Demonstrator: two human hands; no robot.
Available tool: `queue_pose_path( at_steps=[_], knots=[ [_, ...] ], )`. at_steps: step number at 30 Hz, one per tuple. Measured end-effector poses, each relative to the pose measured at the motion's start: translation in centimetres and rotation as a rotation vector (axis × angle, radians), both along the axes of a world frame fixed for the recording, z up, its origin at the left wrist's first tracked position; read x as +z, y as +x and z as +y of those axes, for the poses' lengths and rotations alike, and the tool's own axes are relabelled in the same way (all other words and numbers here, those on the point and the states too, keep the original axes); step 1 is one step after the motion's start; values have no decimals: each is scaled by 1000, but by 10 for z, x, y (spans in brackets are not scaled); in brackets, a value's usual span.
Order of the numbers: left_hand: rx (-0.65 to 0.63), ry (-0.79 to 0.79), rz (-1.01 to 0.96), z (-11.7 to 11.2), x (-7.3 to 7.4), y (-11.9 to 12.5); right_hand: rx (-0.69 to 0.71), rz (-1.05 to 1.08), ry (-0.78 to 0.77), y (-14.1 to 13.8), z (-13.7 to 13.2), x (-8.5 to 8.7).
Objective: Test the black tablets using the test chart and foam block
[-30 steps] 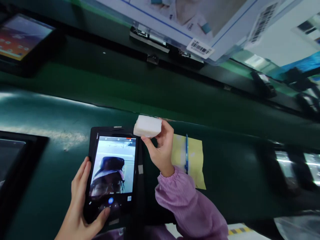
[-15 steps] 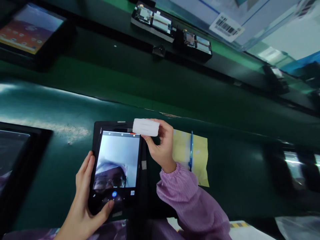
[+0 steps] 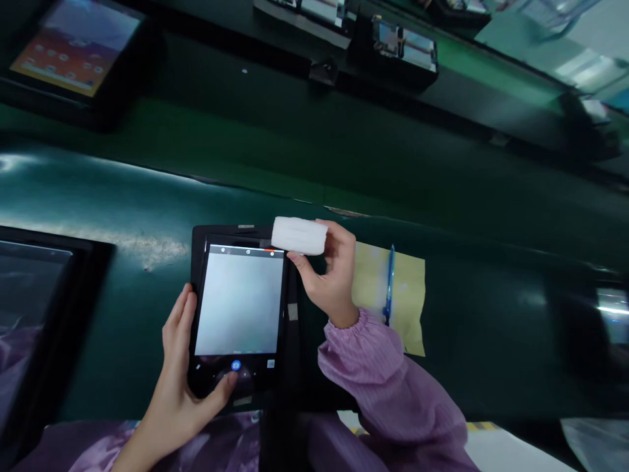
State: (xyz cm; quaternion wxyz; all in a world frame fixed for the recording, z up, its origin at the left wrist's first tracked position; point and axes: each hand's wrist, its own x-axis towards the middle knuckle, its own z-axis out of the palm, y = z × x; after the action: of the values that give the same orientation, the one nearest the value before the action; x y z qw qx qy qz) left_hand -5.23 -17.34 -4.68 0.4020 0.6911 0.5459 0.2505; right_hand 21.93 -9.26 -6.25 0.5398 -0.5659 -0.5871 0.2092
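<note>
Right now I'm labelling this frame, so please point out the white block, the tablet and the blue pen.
white block [image 3: 299, 236]: head view, middle of its front face.
tablet [image 3: 240, 301]: head view, centre of its lit screen.
blue pen [image 3: 389, 283]: head view, middle of its barrel.

Lit tablet [image 3: 240, 308]; white pad [image 3: 299, 235], perhaps foam.

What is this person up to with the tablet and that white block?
A person is at a dark green bench. Their left hand grips a small tablet at its lower edge, thumb by the blue on-screen button; the screen shows plain pale grey. Their right hand holds a white block at the tablet's top right corner. A blue pen lies on yellow paper nearby.
</note>
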Motion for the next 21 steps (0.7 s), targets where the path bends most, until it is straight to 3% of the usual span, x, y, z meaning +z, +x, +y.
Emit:
queue_pose_path(
  at_steps=[21],
  knots=[
    [30,-7,22,1,4,3,55,33,31,-3,2,1]
  ],
)
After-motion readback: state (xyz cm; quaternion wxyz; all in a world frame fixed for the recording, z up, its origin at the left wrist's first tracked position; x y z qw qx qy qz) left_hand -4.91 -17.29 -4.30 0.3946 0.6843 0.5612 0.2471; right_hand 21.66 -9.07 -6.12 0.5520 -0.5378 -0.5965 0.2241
